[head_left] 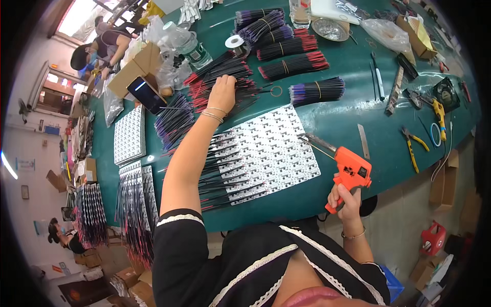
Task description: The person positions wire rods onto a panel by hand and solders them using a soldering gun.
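My left hand (223, 92) reaches far over the table onto a loose pile of black wires (204, 82) with red ends. Its fingers curl down among them, and the fingertips are hidden. In my right hand (346, 200) is an orange soldering gun (353, 169), gripped by its handle. The gun's thin tip points left, at the right edge of a white panel of small circuit boards (276, 148). Rows of black wires (217, 176) run off the left part of this panel. Purple-ended wires (174, 120) lie loose left of my left forearm.
Banded wire bundles (294, 66) and a solder spool (235, 43) lie at the back. Stacked panels (129, 135), a phone (147, 94) and a bottle (192, 48) stand left. Cutters (413, 148), a metal strip (363, 141) and a small fan (446, 94) lie right. Another person (105, 48) sits far left.
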